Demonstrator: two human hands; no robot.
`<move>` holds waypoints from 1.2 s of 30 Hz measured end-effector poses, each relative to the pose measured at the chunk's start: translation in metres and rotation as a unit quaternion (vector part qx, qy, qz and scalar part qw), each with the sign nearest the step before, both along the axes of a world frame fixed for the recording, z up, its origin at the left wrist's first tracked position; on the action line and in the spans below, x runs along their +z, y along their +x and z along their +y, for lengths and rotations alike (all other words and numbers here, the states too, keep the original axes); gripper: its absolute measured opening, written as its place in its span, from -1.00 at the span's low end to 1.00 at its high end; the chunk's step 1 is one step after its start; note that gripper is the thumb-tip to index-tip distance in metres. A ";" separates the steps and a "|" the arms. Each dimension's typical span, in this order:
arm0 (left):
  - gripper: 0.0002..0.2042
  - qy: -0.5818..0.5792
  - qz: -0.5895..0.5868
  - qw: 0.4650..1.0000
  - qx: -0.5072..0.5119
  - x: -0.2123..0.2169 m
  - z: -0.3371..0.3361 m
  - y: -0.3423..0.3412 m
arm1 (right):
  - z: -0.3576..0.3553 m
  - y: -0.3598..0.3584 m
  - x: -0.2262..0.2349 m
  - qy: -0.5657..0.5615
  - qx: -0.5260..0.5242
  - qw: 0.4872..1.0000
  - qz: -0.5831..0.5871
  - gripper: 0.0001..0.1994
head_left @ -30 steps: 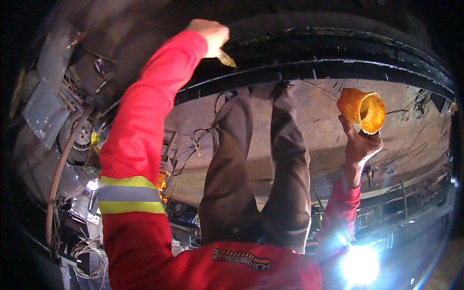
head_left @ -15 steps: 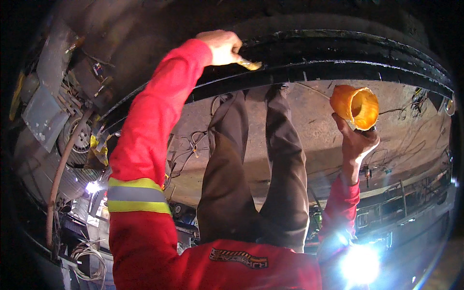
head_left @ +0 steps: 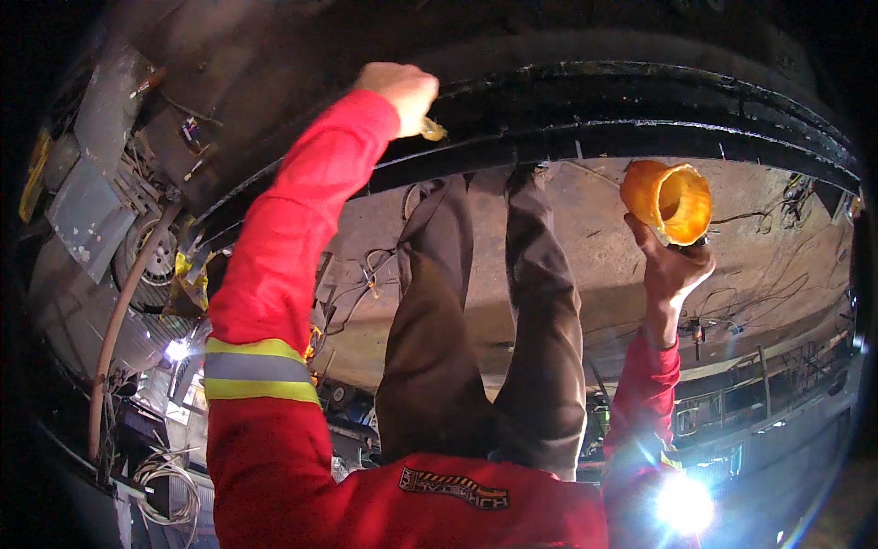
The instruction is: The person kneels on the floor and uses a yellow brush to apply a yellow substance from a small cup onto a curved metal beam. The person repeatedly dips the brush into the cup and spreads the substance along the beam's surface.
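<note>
My left hand, in a red sleeve, is closed around what looks like a paintbrush. Only its short yellowish tip shows below my fingers; the rest is hidden in the hand. That tip is beside a long black metal beam, and I cannot tell whether they touch. On the right, my right hand grips a cut-off orange plastic container from below. Its open, uneven mouth is tilted, and I cannot make out what is inside.
Beneath the beam, my legs stand on a brown floor with cables. A wheel, metal sheets and a brown hose lie left. Coiled cable is lower left. A bright lamp shines at lower right.
My left hand has moved left along the beam with the paintbrush, and less of its tip shows. My right hand and the orange container have shifted only slightly.
</note>
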State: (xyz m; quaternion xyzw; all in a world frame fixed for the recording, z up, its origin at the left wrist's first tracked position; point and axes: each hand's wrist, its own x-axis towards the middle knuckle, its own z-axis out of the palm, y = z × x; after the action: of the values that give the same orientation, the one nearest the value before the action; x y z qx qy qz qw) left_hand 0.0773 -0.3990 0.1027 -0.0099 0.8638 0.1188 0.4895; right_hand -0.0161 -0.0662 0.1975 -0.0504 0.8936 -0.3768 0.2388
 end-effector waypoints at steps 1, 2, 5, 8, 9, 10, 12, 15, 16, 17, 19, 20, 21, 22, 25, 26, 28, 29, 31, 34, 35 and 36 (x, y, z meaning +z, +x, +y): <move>-0.81 0.011 0.012 0.999 0.029 -0.002 0.009 -0.009 | -0.001 0.001 -0.001 -0.031 -0.018 0.999 -0.013 -0.53; -0.80 0.027 0.024 0.998 0.055 -0.001 0.018 -0.021 | -0.001 -0.001 0.001 -0.012 -0.005 1.000 -0.011 -0.52; -0.79 0.103 0.024 0.987 0.121 -0.004 0.024 -0.044 | 0.002 -0.003 0.003 -0.006 0.006 1.000 -0.003 -0.51; -0.81 0.050 0.042 0.987 0.146 -0.019 0.027 -0.039 | -0.003 -0.007 0.000 -0.022 -0.030 0.999 0.034 -0.58; -0.81 0.048 0.034 0.988 0.143 -0.022 0.033 -0.036 | -0.001 -0.009 0.000 -0.013 -0.025 0.999 0.018 -0.56; -0.82 0.045 0.027 0.989 0.140 -0.023 0.040 -0.033 | 0.003 -0.010 0.001 -0.005 -0.020 1.000 0.001 -0.54; -0.83 0.076 0.034 0.987 0.135 -0.020 0.045 -0.027 | 0.011 -0.010 0.000 0.011 -0.011 1.000 -0.017 -0.51; -0.72 0.193 -0.040 0.971 0.136 -0.004 0.022 -0.037 | 0.017 -0.012 -0.002 0.006 -0.007 1.000 -0.023 -0.52; -0.70 0.218 -0.039 0.969 0.111 0.003 0.015 -0.046 | 0.018 -0.011 -0.002 -0.006 -0.015 1.000 -0.025 -0.52; -0.71 0.191 -0.030 0.974 0.117 0.006 0.010 -0.052 | 0.017 -0.011 0.000 -0.019 -0.022 0.999 -0.029 -0.53; -0.72 0.146 0.011 0.981 0.130 -0.008 0.008 -0.055 | 0.019 -0.009 -0.001 -0.034 -0.030 0.998 -0.037 -0.52; -0.72 0.134 0.009 0.986 0.100 -0.013 0.015 -0.060 | 0.019 -0.010 -0.002 -0.045 -0.033 0.998 -0.040 -0.52; -0.73 0.093 0.025 0.991 0.097 -0.017 0.029 -0.054 | 0.018 -0.012 -0.002 -0.045 -0.034 0.997 -0.051 -0.52; -0.73 0.052 0.041 0.993 0.094 -0.020 0.041 -0.049 | 0.015 -0.013 -0.001 -0.044 -0.034 0.997 -0.062 -0.52; -0.77 0.110 0.006 0.994 0.027 0.000 0.053 -0.068 | 0.018 -0.015 0.003 -0.003 0.002 1.000 -0.025 -0.53; -0.77 0.132 -0.012 0.991 0.013 0.014 0.046 -0.075 | 0.018 -0.017 0.005 0.004 0.026 1.000 -0.006 -0.53; -0.77 0.154 -0.028 0.988 0.011 0.022 0.035 -0.088 | 0.021 -0.018 0.003 -0.005 -0.007 1.000 -0.025 -0.54; -0.76 0.117 -0.004 0.993 0.018 0.019 0.034 -0.089 | 0.022 -0.020 0.002 -0.016 -0.019 0.999 -0.036 -0.54; -0.77 0.066 0.050 0.996 0.020 0.009 0.035 -0.084 | 0.025 -0.019 -0.001 -0.047 -0.030 0.998 -0.043 -0.54; -0.80 0.032 0.046 0.998 -0.032 -0.014 0.068 -0.063 | 0.025 -0.017 -0.003 -0.064 -0.019 0.997 -0.028 -0.53; -0.81 0.035 0.052 0.997 -0.046 -0.010 0.075 -0.065 | 0.028 -0.015 -0.003 -0.056 -0.018 0.998 -0.020 -0.53; -0.82 0.058 0.043 0.997 -0.037 0.000 0.073 -0.070 | 0.030 -0.016 -0.001 -0.034 -0.012 0.999 -0.022 -0.53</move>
State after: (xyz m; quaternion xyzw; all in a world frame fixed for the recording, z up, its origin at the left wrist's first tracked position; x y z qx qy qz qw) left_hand 0.0076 -0.3260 0.1026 0.0557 0.8753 0.1503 0.4562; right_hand -0.0318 -0.0359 0.1962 -0.0395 0.8755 -0.4106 0.2516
